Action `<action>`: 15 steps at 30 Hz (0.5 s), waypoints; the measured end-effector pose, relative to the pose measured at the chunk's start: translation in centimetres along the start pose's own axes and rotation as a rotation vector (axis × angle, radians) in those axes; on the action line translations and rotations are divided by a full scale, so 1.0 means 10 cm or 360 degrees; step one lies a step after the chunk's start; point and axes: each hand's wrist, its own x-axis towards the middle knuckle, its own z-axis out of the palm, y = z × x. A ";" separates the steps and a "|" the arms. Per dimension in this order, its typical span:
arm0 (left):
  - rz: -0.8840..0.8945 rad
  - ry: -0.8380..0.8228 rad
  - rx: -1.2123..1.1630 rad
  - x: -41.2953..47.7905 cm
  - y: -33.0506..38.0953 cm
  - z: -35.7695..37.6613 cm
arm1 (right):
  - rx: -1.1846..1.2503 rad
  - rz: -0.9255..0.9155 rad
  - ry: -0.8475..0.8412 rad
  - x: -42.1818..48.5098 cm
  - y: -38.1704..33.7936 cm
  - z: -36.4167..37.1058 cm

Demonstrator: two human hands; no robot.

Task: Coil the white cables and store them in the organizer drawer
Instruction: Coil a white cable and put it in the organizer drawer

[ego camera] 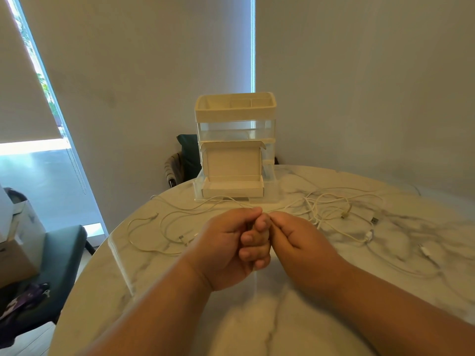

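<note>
a: start on the left. what's out there?
b: a slack loop [131, 235] of white cord on the counter [231, 317], well left of the fingers, with its plug end lying near the left wrist.
a: and the left hand [223, 245]?
b: curled shut, fingers [248, 238] folded into the palm, thumb pressed to the other thumb. a white cable [239, 202] runs in to that spot, so i'd say it's pinched there, though the bit inside the grip is hidden.
a: the right hand [298, 235]?
b: closed against the left one, pinching at the same point. from there the cord heads right into the tangle [326, 209], with a usb plug [374, 220] further right again.
a: where does it all go?
b: the organizer [235, 109] stands straight beyond the fingers. its bottom drawer [196, 187] is pulled out, with an open box [232, 164] in it.
a: what could go wrong?
b: i think the tangle's the trouble. pull the cable in to coil it and the knot could tighten or drag the whole bunch along. a trailing plug might also slide off the counter edge. and a loosely wound coil could spring open on its way to the drawer.
</note>
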 end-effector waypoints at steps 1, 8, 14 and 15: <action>0.0032 0.0006 -0.0028 0.00 0.01 0.00 | 0.0107 0.0022 -0.0015 0.00 -0.01 -0.01; 0.0488 0.0364 -0.0562 -0.04 0.21 0.01 | -0.0123 0.0016 -0.0393 0.00 0.03 0.05; 0.0613 0.0527 -0.0734 -0.02 0.25 -0.09 | -0.0387 0.0000 -0.0506 0.00 0.02 0.07; 0.0615 0.0552 -0.0747 -0.01 0.23 -0.08 | -0.0424 0.0032 -0.0557 0.00 0.02 0.07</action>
